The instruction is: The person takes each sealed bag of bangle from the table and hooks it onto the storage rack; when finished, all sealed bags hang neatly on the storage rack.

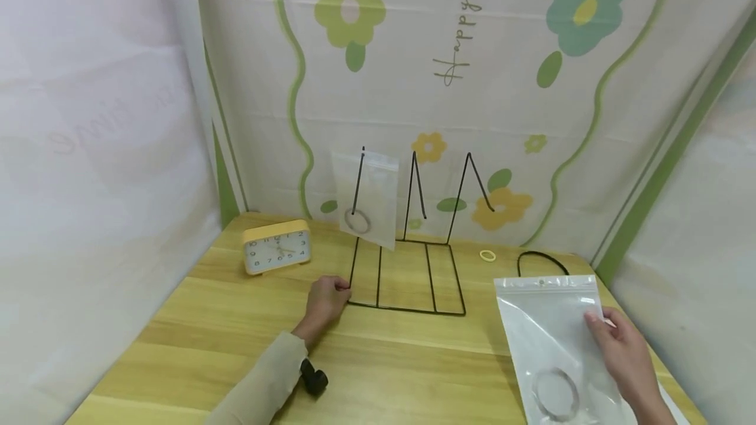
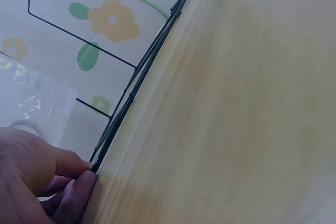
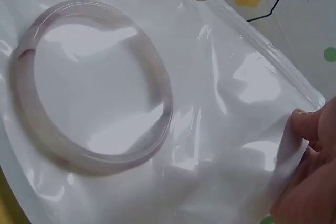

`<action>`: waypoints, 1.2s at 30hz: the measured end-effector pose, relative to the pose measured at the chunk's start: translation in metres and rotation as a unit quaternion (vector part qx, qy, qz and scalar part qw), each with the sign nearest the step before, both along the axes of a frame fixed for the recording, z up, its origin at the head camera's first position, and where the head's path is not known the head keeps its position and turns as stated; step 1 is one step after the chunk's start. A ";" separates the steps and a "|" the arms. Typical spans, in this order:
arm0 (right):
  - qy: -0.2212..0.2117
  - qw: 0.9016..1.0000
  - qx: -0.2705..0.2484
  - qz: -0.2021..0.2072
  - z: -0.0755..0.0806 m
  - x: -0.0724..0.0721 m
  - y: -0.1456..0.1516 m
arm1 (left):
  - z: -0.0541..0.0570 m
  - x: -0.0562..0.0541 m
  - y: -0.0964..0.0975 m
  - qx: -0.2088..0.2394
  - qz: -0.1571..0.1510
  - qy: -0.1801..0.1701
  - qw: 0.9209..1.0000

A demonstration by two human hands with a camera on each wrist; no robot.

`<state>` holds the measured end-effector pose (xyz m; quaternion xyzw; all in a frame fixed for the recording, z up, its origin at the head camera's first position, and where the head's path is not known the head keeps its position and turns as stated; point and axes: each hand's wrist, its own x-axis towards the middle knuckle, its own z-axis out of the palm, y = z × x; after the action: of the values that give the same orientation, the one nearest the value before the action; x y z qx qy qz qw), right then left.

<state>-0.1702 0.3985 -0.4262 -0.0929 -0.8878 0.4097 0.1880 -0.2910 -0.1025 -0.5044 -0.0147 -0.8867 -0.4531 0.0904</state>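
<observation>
- The right hand (image 1: 629, 353) pinches the right edge of a plastic bag (image 1: 549, 340) with a bangle (image 3: 29, 93) inside.
- Bag position: lower right of the head frame, seal edge uppermost, long axis toward the bottom edge.
- The wire rack (image 1: 407, 309) stands mid-frame, left of and beyond the bag, well apart. The left hand (image 1: 325, 299), nearer the rack, pinches its front left corner.
- Left prong: second bag (image 1: 375, 195); two prongs stand rightward.
- Surface: wood-grain desk (image 1: 378, 359); clock (image 1: 277, 246) left, printed cloth (image 1: 502, 103) behind.

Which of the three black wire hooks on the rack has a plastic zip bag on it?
The leftmost black wire hook: a whitish plastic zip bag hangs from it, while the middle hook and right hook are bare.
</observation>
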 end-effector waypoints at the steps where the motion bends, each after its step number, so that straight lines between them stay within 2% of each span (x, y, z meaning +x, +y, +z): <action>1: 0.011 1.000 -0.018 0.009 0.004 0.000 -0.006 | 0.000 0.000 0.000 0.000 0.000 0.000 1.000; 8: 0.056 0.991 -0.106 0.064 0.032 -0.005 -0.050 | 0.001 -0.001 -0.001 -0.010 0.002 0.009 1.000; 14: 0.109 0.974 -0.162 0.115 0.045 -0.012 -0.086 | -0.001 0.002 0.000 -0.005 -0.001 0.012 1.000; 19: 0.118 0.960 -0.188 0.172 0.060 -0.018 -0.109 | -0.003 0.003 -0.001 -0.011 -0.001 0.004 1.000; 22: 0.126 0.943 -0.224 0.213 0.070 -0.026 -0.124 | -0.002 0.001 -0.001 -0.016 0.001 0.005 1.000; 25: 0.143 0.915 -0.262 0.271 0.076 -0.033 -0.140 | 0.000 0.000 -0.001 -0.019 0.003 0.008 1.000; 28: 0.158 0.893 -0.293 0.302 0.079 -0.038 -0.155 | 0.001 0.000 0.001 -0.019 0.002 0.007 1.000; 29: 0.159 0.890 -0.299 0.306 0.081 -0.039 -0.160 | 0.001 0.000 0.001 -0.018 0.002 0.005 1.000; 36: 0.128 0.892 -0.309 0.305 0.083 -0.055 -0.184 | 0.000 -0.001 0.000 -0.023 0.008 0.001 1.000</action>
<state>-0.2253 0.2147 -0.3433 0.1824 -0.6693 0.7089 0.1275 -0.2921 -0.1020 -0.5048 -0.0097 -0.8968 -0.4321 0.0944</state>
